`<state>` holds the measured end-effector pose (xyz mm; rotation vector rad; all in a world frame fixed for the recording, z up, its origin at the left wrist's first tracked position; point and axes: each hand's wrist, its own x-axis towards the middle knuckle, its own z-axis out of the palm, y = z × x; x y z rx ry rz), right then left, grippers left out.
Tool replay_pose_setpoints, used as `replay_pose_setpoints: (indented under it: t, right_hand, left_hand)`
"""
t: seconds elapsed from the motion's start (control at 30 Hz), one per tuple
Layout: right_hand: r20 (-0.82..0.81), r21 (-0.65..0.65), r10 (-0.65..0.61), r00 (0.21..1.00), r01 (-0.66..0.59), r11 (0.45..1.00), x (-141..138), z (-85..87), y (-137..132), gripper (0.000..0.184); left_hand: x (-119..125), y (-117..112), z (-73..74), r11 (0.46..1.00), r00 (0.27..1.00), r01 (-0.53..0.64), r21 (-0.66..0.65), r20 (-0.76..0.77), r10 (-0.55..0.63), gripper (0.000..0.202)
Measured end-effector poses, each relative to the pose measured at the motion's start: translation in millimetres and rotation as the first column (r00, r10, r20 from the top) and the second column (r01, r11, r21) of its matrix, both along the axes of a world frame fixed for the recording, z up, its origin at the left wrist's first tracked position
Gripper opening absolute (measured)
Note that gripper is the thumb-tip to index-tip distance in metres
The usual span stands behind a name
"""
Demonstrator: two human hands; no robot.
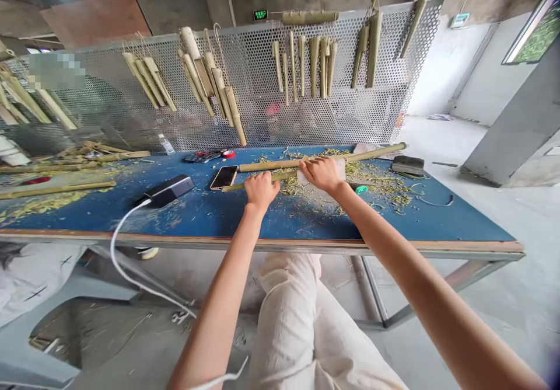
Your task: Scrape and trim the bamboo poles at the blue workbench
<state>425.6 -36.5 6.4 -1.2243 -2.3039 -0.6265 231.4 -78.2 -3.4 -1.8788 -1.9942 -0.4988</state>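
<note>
My left hand (261,188) is closed around a thin bamboo stick (282,176), pressing it down above the blue table (210,218). The stick's left end juts out past my fist. Further right, my right hand (322,173) is closed over a pale paper sheet (339,168) that lies across the stick. My fingers and the sheet hide that stretch of the stick. Just behind both hands lies a longer bamboo pole (271,166). A dark item with a green end (361,190) sits by my right wrist.
Shavings (394,188) litter the tabletop. A phone (224,177), a black power bank (170,190) with a white cable (114,244), red tape (228,153) and a dark block (408,165) lie about. Bamboo pieces (314,66) hang on a perforated metal screen (254,63). A seated person's sleeve (39,279) shows at left.
</note>
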Motion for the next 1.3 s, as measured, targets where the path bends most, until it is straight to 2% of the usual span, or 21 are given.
replay_pose_setpoints:
  t: [0.13, 0.23, 0.33, 0.5, 0.7, 0.8, 1.03, 1.2, 1.3]
  right_hand:
    - [0.001, -0.077, -0.154, 0.988, 0.154, 0.985, 11, -0.1, 1, 0.073]
    - [0.007, -0.088, -0.194, 0.981, 0.194, 0.977, 16, -0.8, 1, 0.071]
    - [0.033, -0.118, -0.185, 0.982, 0.187, 0.975, 14, -2.3, -1, 0.069]
    - [0.064, -0.135, -0.133, 0.989, 0.141, 0.981, -1, -4.8, -5, 0.071]
    - [-0.008, -0.114, -0.216, 0.976, 0.214, 0.970, 14, -2.9, 3, 0.072]
    - [0.002, -0.159, -0.244, 0.970, 0.241, 0.957, 21, -4.6, 4, 0.072]
    - [0.058, -0.188, -0.152, 0.987, 0.160, 0.969, 1, -6.8, -3, 0.070]
    - [0.008, -0.157, -0.226, 0.974, 0.225, 0.962, 12, -8.4, 3, 0.073]
    - [0.037, -0.169, -0.203, 0.979, 0.206, 0.964, 13, -11.1, 2, 0.072]
  left_hand:
    - [-5, 5, -2.5, 0.997, 0.999, 0.038, 0.065, 0.033, -0.040, 0.031]
    - [-10, 7, -1.7, 0.995, 0.999, -0.001, 0.099, 0.040, -0.003, 0.044]
    - [-9, 6, -1.0, 0.997, 0.998, -0.063, 0.037, 0.028, 0.062, 0.059]
    - [0, 6, -1.5, 1.000, 1.000, -0.024, -0.019, 0.012, 0.024, 0.059]
    - [-9, 10, 0.8, 0.996, 0.994, -0.087, 0.017, 0.072, 0.085, 0.054]
    - [-12, 10, -0.7, 0.996, 0.994, -0.084, 0.031, 0.072, 0.082, 0.051]
    - [-9, 9, -3.9, 0.998, 0.999, -0.033, 0.060, 0.016, 0.032, 0.058]
    - [-17, 11, -2.3, 0.990, 0.992, -0.111, 0.091, 0.070, 0.105, 0.056]
    - [-13, 11, -3.5, 0.996, 0.996, -0.061, 0.065, 0.064, 0.057, 0.054]
